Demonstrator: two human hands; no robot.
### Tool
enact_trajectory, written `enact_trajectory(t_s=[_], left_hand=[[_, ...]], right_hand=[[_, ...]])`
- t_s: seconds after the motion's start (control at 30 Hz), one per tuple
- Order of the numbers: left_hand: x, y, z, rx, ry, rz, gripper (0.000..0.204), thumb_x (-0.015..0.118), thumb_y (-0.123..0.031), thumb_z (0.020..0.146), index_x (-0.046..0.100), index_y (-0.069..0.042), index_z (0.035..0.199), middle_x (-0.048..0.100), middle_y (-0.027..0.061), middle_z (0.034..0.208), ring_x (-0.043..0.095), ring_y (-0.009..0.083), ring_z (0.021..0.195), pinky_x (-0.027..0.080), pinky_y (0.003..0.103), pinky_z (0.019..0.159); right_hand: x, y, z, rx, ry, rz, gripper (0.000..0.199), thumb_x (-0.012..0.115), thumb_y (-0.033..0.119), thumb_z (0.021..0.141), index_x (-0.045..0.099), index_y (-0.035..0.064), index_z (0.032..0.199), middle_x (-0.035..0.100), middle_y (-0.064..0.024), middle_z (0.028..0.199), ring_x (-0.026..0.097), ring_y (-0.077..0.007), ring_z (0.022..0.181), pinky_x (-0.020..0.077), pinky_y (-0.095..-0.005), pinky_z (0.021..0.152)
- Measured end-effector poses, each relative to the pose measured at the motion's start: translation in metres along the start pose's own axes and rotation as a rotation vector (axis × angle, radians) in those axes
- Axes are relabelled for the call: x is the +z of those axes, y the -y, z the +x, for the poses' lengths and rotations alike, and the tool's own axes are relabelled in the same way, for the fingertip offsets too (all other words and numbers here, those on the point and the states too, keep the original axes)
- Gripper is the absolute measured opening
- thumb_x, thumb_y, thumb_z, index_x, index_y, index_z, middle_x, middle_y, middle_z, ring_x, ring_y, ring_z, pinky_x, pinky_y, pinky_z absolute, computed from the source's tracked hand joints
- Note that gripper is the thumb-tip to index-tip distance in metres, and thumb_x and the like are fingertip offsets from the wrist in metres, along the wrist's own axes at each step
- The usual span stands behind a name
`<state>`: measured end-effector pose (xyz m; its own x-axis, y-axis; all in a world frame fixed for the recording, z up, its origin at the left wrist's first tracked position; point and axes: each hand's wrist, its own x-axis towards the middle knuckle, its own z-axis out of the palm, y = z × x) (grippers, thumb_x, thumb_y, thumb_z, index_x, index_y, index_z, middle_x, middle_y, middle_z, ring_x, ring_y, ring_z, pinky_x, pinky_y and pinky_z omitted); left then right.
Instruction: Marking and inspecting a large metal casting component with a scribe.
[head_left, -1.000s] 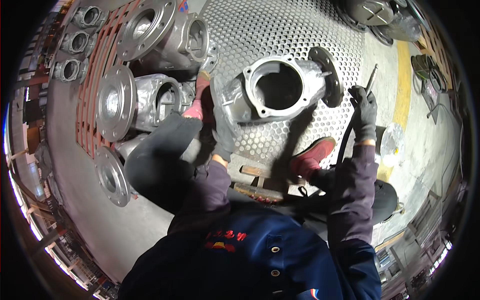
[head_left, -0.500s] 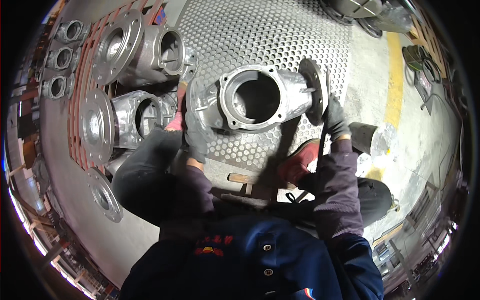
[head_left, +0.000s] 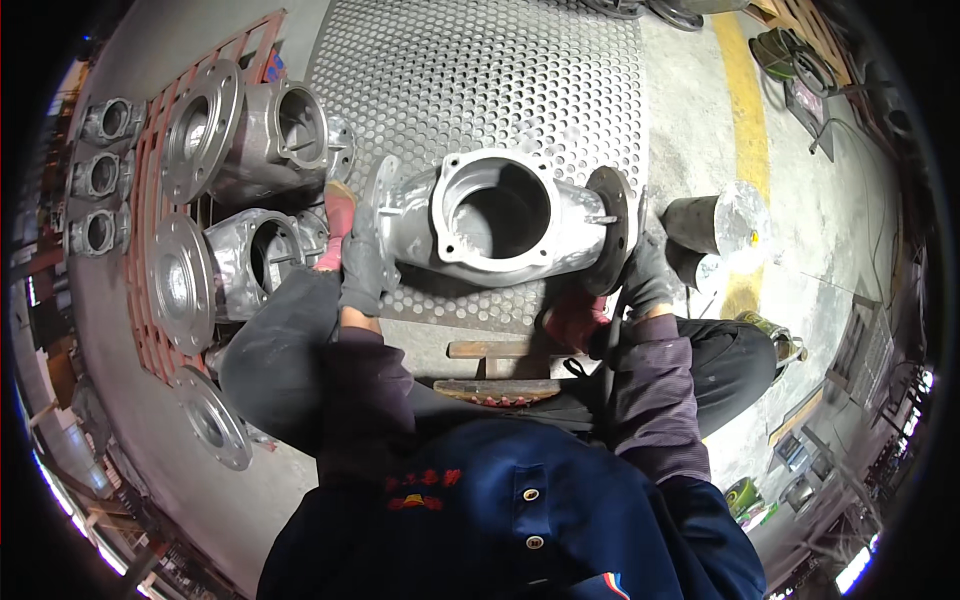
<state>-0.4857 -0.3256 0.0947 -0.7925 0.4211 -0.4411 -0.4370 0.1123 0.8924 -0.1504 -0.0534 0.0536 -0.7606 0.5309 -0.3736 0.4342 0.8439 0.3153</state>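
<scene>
A grey cast-metal valve body (head_left: 580, 215) lies on the perforated metal plate in front of me, its large round opening facing up and a round flange at each end. My left hand (head_left: 362, 268), in a grey glove, is closed on the near edge of the left flange (head_left: 378, 205). At the other end, my right hand (head_left: 648, 275), also gloved, grips the near edge of the darker right flange (head_left: 612, 230). The fingers of both hands are partly hidden.
Similar flanged castings (head_left: 245, 150) rest on a red slatted rack (head_left: 140, 290) at left. Smaller castings (head_left: 103, 175) stand beyond it. A grey cylinder (head_left: 695, 222) lies right of my right hand. My red shoes (head_left: 578, 318) flank the perforated plate (head_left: 480, 75); a wooden piece (head_left: 510, 350) lies nearer.
The view has shifted, moving the surroundings leftward and mostly down. The valve body has turned slightly, its right end now nearer me. Both hands stay at its flanges.
</scene>
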Motion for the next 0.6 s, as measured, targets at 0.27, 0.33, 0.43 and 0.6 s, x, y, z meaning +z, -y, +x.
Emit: enact_trajectory(t_s=[0.27, 0.33, 0.43, 0.6], left_hand=[[0.076, -0.079, 0.033, -0.176, 0.292, 0.089, 0.057, 0.037, -0.043, 0.097, 0.036, -0.006, 0.140, 0.046, 0.0089, 0.137, 0.044, 0.0219, 0.123, 0.037, 0.039, 0.102], [0.066, -0.070, 0.065, -0.258, 0.238, -0.029, 0.051, 0.043, -0.044, 0.098, 0.051, -0.005, 0.129, 0.060, 0.0065, 0.119, 0.057, 0.0176, 0.105, 0.047, 0.030, 0.091], [0.060, -0.048, 0.080, 0.119, 0.338, 0.058, 0.047, 0.041, -0.041, 0.099, 0.052, -0.006, 0.128, 0.060, 0.0053, 0.118, 0.056, 0.0199, 0.108, 0.047, 0.031, 0.091], [0.051, -0.063, 0.080, -0.180, 0.277, 0.102, 0.044, 0.042, -0.041, 0.098, 0.054, -0.006, 0.122, 0.062, 0.0048, 0.114, 0.057, 0.0211, 0.108, 0.046, 0.032, 0.088]], right_hand=[[-0.014, -0.043, 0.045, 0.105, -0.276, 0.719, 0.020, 0.052, 0.015, 0.084, 0.060, 0.0015, 0.097, 0.064, -0.0239, 0.094, 0.062, -0.0372, 0.095, 0.0495, -0.0401, 0.080], [0.025, -0.043, 0.056, 0.135, -0.252, 0.742, 0.026, 0.052, 0.018, 0.085, 0.059, 0.0003, 0.102, 0.063, -0.0253, 0.099, 0.061, -0.0373, 0.097, 0.0489, -0.0400, 0.082], [0.036, -0.039, 0.062, 0.146, -0.226, 0.748, 0.035, 0.050, 0.026, 0.087, 0.057, -0.0011, 0.110, 0.061, -0.0264, 0.104, 0.059, -0.0381, 0.101, 0.0481, -0.0400, 0.085], [0.008, -0.033, 0.054, 0.081, -0.306, 0.661, 0.051, 0.044, 0.042, 0.092, 0.054, -0.0025, 0.115, 0.061, -0.0252, 0.109, 0.057, -0.0413, 0.105, 0.0468, -0.0406, 0.088]])
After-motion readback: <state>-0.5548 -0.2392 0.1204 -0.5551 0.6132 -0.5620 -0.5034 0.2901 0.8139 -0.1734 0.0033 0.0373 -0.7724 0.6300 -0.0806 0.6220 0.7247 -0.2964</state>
